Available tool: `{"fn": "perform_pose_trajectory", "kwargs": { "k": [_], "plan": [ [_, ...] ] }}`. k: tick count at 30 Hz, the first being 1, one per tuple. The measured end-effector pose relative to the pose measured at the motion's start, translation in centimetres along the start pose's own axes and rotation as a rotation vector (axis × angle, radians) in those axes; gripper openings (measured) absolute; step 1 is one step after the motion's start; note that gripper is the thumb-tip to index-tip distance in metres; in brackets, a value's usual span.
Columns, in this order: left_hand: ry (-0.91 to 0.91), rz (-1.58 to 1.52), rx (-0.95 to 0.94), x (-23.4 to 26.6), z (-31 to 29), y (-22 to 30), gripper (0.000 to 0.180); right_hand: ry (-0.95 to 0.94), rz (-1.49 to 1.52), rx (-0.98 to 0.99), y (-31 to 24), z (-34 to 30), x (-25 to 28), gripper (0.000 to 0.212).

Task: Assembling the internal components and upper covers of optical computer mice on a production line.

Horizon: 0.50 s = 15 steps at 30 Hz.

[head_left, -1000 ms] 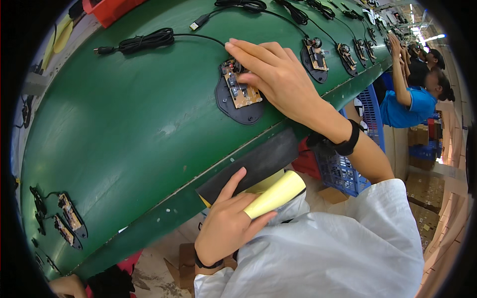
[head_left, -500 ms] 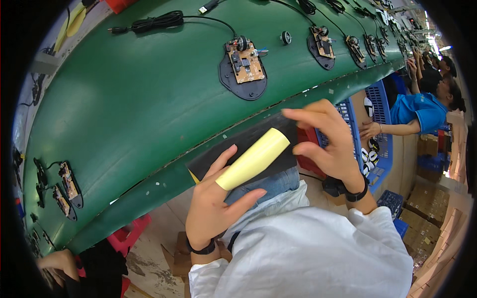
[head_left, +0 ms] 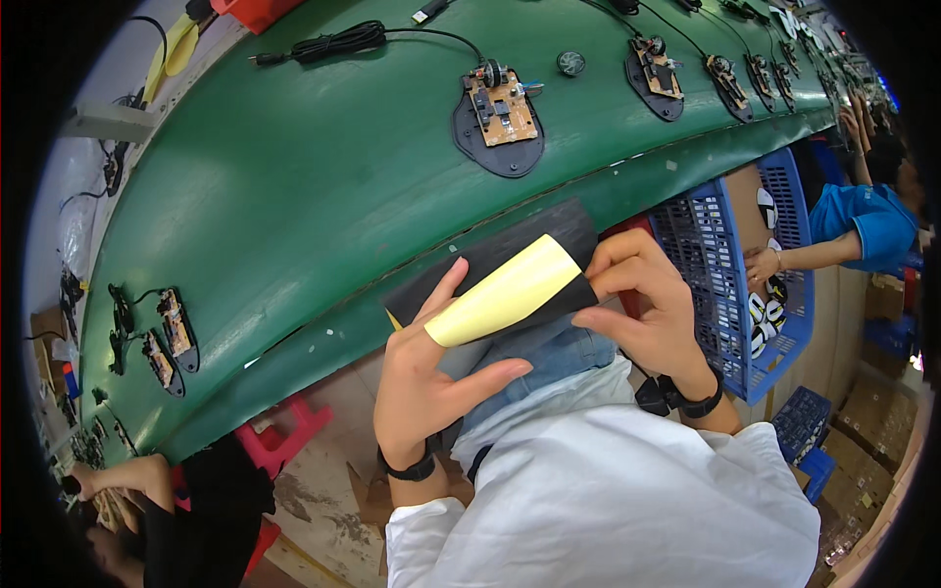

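My left hand point(head_left: 417, 387) holds a flexible sheet point(head_left: 505, 294), black on one face and pale yellow on the other. The yellow part curls over some of its fingers and hides them; one finger lies stretched along the black part, and the thumb stands apart. At the sheet's right end, my right hand point(head_left: 647, 309) pinches the edge between thumb and fingers. Beyond them on the green work surface lies an opened computer mouse point(head_left: 505, 116), its brown circuit board on a black base. A loose scroll wheel point(head_left: 570, 64) rests to its right.
More opened mice point(head_left: 655, 80) line the green bench point(head_left: 294, 176) at far right, others point(head_left: 169, 338) at left. A blue crate point(head_left: 730, 284) with white-and-black mouse shells stands right; a co-worker's arm point(head_left: 818, 257) reaches into it. Another person point(head_left: 211, 510) sits lower left, near a pink-red stool point(head_left: 284, 436).
My right hand, open and apart from the sheet before, has come down and closed on its right end. The whole view has shifted slightly. My left hand keeps its hold.
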State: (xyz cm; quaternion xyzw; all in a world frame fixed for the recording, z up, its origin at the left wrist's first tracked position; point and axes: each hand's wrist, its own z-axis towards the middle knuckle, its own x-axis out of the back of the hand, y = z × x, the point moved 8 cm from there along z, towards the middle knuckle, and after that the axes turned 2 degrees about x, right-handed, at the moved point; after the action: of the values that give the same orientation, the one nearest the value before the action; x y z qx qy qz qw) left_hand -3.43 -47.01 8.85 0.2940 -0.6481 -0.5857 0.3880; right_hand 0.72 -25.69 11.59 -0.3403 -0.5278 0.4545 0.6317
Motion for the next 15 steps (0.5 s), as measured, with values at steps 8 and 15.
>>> {"fn": "perform_pose_trajectory", "kwargs": {
  "k": [8,15],
  "plan": [
    [-0.109,-0.033,-0.173,-1.3,0.8,2.5,0.067,0.005,0.141,0.002,-1.1,-1.9,0.6,0.031],
    [-0.163,0.156,-0.215,-2.1,-0.4,2.5,0.072,-0.318,0.380,-0.489,2.3,-4.3,-2.4,0.035]
  ]
}}
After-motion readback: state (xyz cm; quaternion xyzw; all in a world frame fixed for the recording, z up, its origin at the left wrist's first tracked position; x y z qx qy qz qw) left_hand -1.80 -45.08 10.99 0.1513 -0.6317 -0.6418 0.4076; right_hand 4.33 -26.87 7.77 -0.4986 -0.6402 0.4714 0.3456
